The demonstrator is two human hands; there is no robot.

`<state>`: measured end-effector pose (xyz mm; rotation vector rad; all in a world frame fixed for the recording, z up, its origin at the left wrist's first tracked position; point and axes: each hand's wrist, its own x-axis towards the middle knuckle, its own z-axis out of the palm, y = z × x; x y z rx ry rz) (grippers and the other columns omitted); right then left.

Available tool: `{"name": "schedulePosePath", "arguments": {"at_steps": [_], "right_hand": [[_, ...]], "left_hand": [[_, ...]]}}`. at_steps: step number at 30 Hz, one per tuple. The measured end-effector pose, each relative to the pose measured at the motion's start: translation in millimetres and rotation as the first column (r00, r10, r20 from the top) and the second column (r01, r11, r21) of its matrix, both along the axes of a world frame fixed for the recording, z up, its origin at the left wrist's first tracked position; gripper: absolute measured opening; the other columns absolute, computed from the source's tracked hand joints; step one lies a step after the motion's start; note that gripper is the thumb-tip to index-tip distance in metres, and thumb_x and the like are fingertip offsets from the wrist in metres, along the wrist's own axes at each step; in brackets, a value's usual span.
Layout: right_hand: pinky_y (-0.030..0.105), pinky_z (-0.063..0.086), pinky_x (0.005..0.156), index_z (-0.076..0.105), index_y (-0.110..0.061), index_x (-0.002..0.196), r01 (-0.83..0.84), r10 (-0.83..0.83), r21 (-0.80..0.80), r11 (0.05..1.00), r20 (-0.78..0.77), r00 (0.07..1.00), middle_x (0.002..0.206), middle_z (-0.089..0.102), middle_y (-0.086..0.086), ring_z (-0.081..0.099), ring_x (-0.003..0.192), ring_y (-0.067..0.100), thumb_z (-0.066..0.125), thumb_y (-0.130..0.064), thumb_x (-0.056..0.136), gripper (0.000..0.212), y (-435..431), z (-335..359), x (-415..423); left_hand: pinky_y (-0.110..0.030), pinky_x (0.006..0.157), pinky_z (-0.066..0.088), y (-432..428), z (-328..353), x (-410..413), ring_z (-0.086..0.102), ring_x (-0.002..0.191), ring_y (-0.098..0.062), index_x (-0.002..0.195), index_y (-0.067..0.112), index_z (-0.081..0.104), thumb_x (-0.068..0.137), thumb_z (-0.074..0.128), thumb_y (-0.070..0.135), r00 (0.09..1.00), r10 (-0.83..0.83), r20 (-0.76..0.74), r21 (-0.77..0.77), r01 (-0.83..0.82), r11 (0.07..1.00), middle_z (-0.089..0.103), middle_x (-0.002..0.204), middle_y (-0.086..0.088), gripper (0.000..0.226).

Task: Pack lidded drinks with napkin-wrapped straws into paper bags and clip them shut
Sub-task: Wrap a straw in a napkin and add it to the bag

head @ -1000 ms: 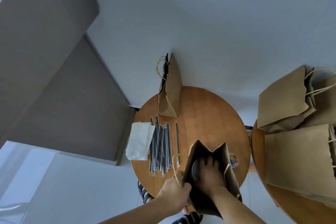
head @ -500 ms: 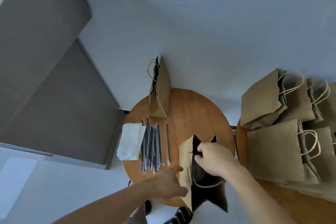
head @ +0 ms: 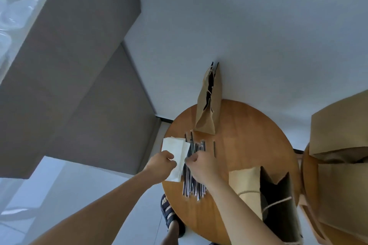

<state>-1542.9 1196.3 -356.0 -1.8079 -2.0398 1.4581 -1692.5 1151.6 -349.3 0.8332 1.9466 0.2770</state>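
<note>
Left hand (head: 162, 165) pinches white paper napkin stack (head: 176, 148), right hand (head: 201, 165) curled over thin dark straws (head: 194, 187), hold unclear; best peel one sheet, one straw only.

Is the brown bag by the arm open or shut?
Open. The brown bag stands on the round table with its mouth gaping and its dark inside showing.

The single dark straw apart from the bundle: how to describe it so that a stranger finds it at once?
Look at the round brown wooden table in the middle. On its left side a bundle of thin dark straws lies beside a stack of white paper napkins. The single dark straw lies alone on bare wood right of that bundle, touching no other.
</note>
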Motion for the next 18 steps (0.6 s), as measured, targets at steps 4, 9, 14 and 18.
{"name": "schedulePosePath", "arguments": {"at_steps": [4, 9, 14, 18], "right_hand": [[0.024, 0.028, 0.045, 0.035, -0.021, 0.06, 0.094, -0.085, -0.087, 0.992, 0.108, 0.991, 0.058, 0.037, -0.006, 0.04, 0.051, 0.01, 0.055, -0.026, 0.092, 0.039, 0.9, -57.4, -32.2], [0.022, 0.031, 0.045, 0.044, -0.019, 0.072, 0.154, -0.13, -0.099, 0.983, 0.216, 0.968, 0.068, 0.048, -0.006, 0.05, 0.058, 0.011, 0.056, -0.028, 0.095, 0.028, 7.7, -114.1, -52.1], [0.022, 0.039, 0.051, 0.056, -0.013, 0.098, 0.113, -0.087, -0.083, 0.99, 0.262, 0.961, 0.092, 0.064, 0.001, 0.062, 0.077, 0.017, 0.056, -0.041, 0.092, 0.029, 15.3, -152.7, -68.4], [0.021, 0.036, 0.049, 0.056, -0.015, 0.09, 0.127, -0.094, -0.073, 0.989, 0.347, 0.933, 0.078, 0.062, -0.002, 0.063, 0.068, 0.018, 0.055, -0.047, 0.086, 0.032, 13.3, -174.9, -77.9]], "left_hand": [[-0.02, 0.07, 0.047, 13.3, -18.0, -23.5, 0.065, 0.1, -0.018, 0.131, 0.016, 0.058, 0.094, 0.051, 0.018, 0.999, 0.032, -0.011, 0.009, -0.032, 0.999, 0.061, 0.122, -0.001, 0.038], [-0.023, 0.064, 0.043, 32.1, -46.1, -41.3, 0.065, 0.101, -0.02, 0.129, 0.015, 0.058, 0.093, 0.051, 0.019, 0.999, 0.03, 0.017, -0.023, -0.03, 0.999, 0.062, 0.119, -0.003, 0.037], [-0.02, 0.064, 0.046, 39.1, -70.0, -51.3, 0.068, 0.098, -0.021, 0.129, 0.017, 0.058, 0.092, 0.053, 0.017, 0.996, 0.082, 0.048, -0.064, -0.078, 0.995, 0.065, 0.108, 0.001, 0.038], [-0.019, 0.068, 0.048, 32.9, -81.0, -57.0, 0.067, 0.097, -0.02, 0.128, 0.017, 0.058, 0.091, 0.052, 0.016, 0.997, 0.073, 0.022, -0.084, -0.07, 0.994, 0.064, 0.111, 0.001, 0.037]]}}
